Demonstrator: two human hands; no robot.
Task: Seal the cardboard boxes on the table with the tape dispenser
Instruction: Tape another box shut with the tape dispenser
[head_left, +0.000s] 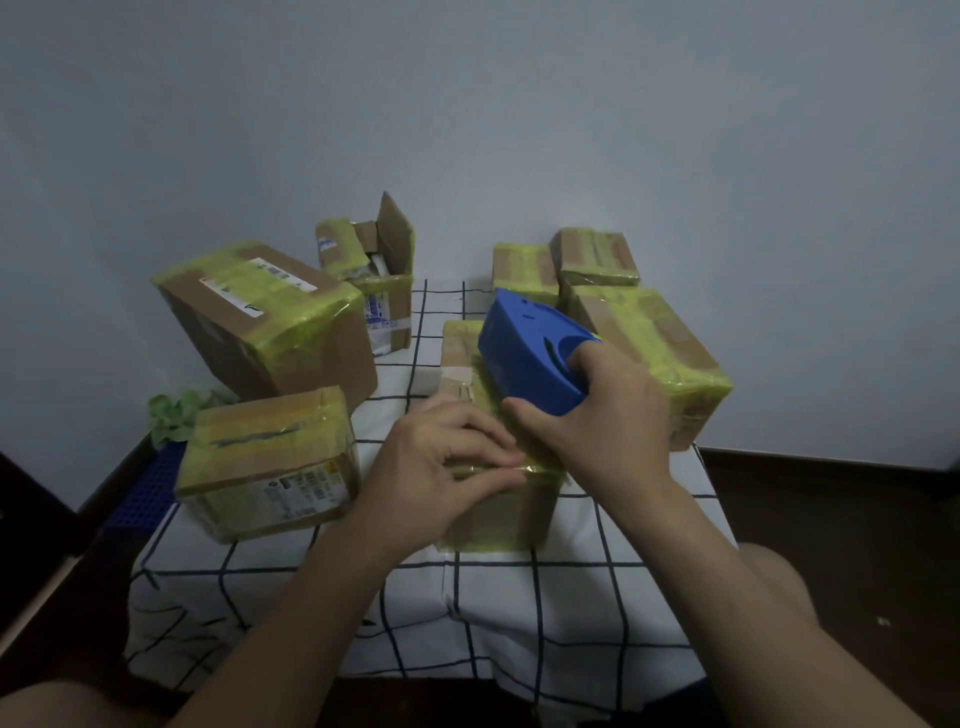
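Grips the blue tape dispenser (535, 348) in the right hand (597, 421), fingers clamped round its rear, one tucked into the handle hole. Rests it nose-up on the middle box (498, 514) at the centre of the desk (519, 597), apparently to draw tape along the top seam. Steadies that box with the left hand (441, 462), fingers bent over the near top edge, tips on the yellowish tape (535, 470); pressing or pinching, cannot tell. Looks like brown cardboard, flaps closed, banded in glossy yellow-green tape. Stands among other taped boxes, with an open box (387, 291) behind.

Green leaves (176, 410) lie by a blue crate (148, 486) beside the checked tablecloth (519, 608).
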